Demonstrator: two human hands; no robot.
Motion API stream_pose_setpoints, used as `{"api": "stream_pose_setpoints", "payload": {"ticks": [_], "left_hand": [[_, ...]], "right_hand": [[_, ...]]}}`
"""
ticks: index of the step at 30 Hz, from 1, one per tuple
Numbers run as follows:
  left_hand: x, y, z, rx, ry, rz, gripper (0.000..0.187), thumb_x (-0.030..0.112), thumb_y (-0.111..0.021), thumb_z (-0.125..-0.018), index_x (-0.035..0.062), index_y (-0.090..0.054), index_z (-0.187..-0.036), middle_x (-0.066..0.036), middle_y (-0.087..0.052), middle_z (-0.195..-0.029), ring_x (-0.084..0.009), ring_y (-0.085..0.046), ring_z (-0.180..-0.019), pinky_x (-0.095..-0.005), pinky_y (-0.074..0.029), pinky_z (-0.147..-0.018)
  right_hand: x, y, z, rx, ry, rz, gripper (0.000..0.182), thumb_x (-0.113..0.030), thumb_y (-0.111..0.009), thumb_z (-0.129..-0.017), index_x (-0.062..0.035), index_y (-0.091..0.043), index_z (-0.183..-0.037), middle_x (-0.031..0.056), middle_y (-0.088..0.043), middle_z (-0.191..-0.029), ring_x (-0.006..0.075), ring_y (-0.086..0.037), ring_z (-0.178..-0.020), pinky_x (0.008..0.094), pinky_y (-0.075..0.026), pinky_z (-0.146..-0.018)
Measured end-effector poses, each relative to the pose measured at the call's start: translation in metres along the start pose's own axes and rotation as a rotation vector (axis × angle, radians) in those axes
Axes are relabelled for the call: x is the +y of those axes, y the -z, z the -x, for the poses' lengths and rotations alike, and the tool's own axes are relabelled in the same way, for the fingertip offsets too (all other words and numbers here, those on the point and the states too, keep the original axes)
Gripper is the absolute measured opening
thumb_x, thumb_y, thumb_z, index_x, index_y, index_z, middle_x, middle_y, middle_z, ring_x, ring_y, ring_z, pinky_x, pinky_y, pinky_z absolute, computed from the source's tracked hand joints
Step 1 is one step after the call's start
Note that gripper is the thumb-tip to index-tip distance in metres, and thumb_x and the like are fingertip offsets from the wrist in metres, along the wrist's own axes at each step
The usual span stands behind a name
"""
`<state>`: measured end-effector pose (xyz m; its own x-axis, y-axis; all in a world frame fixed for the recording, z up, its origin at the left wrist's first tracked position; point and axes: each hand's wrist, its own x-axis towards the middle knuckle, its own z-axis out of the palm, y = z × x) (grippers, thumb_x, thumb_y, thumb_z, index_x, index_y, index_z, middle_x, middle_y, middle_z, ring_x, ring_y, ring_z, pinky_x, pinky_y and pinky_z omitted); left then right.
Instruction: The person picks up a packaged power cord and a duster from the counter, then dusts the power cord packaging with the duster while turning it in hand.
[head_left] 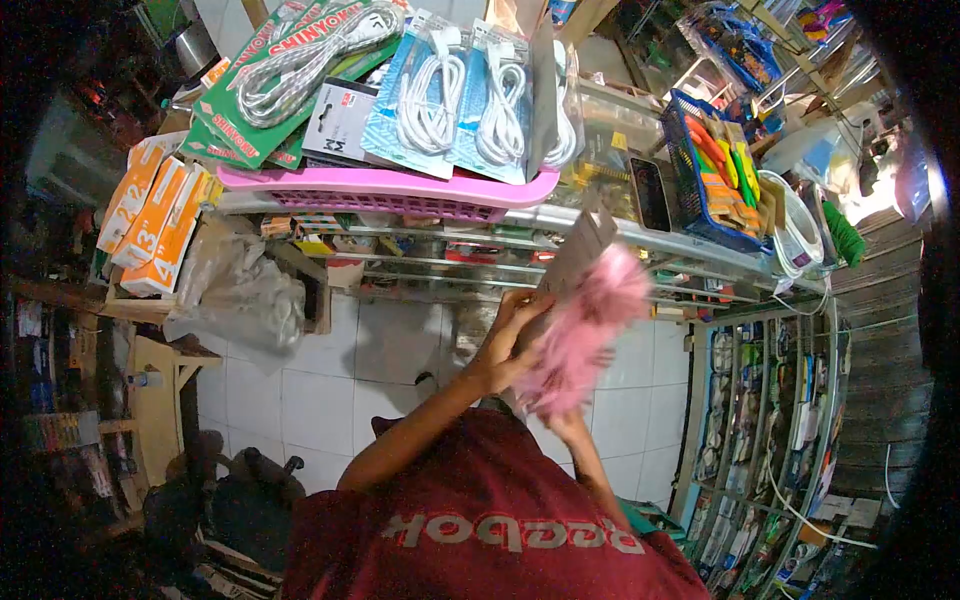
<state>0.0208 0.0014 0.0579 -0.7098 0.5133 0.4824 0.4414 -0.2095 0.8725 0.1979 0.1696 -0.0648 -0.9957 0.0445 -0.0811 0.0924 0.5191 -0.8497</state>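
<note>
My left hand [503,340] is raised in front of a glass counter [640,238] and grips a flat brown cardboard piece [583,245] by its lower edge. A fluffy pink duster-like thing [590,325] is blurred with motion just right of that hand, against the cardboard. My right hand [566,424] is below it, mostly hidden by the pink fluff, and seems closed on its lower end. My red shirt [480,520] fills the bottom of the view.
A pink basket [390,188] on the counter holds packaged white cables [432,95] and green-carded cords [300,60]. A blue basket [715,165] of coloured items and a dark phone [650,195] sit to the right. Orange boxes [150,215] stand left, white floor tiles below.
</note>
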Motion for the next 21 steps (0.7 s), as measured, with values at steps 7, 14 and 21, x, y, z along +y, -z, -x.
{"api": "stream_pose_setpoints", "payload": {"ticks": [7, 14, 21], "left_hand": [[0.009, 0.017, 0.033, -0.077, 0.371, 0.506, 0.067, 0.028, -0.052, -0.084, 0.0067, -0.025, -0.142, -0.013, -0.034, -0.137, -0.0245, -0.032, -0.128, -0.0349, -0.023, -0.106], [0.013, 0.063, 0.065, -0.166, 0.574, 0.769, 0.089, 0.056, -0.055, -0.081, 0.0134, -0.012, -0.146, -0.01, -0.033, -0.14, -0.0211, -0.043, -0.116, -0.0346, -0.041, -0.092], [0.024, 0.094, 0.083, -0.169, 0.832, 1.313, 0.082, 0.055, -0.06, -0.078, 0.0015, -0.032, -0.133, -0.019, -0.054, -0.11, -0.0218, -0.06, -0.08, -0.0297, -0.053, -0.065]], "right_hand": [[0.014, 0.055, -0.024, 0.172, 0.347, 0.671, 0.025, -0.018, -0.047, -0.084, -0.0033, -0.064, -0.095, 0.0125, -0.064, -0.074, 0.0298, -0.06, -0.069, 0.04, -0.048, -0.069], [-0.045, 0.069, -0.048, 0.101, 0.07, 0.352, 0.025, -0.013, -0.055, -0.077, -0.0049, -0.064, -0.098, 0.0145, -0.064, -0.096, 0.0319, -0.057, -0.098, 0.0442, -0.042, -0.089], [-0.03, 0.061, -0.046, 0.227, 0.25, 0.563, 0.019, -0.015, -0.057, -0.073, -0.0055, -0.065, -0.088, 0.0153, -0.064, -0.089, 0.0321, -0.058, -0.085, 0.0449, -0.042, -0.081]]}}
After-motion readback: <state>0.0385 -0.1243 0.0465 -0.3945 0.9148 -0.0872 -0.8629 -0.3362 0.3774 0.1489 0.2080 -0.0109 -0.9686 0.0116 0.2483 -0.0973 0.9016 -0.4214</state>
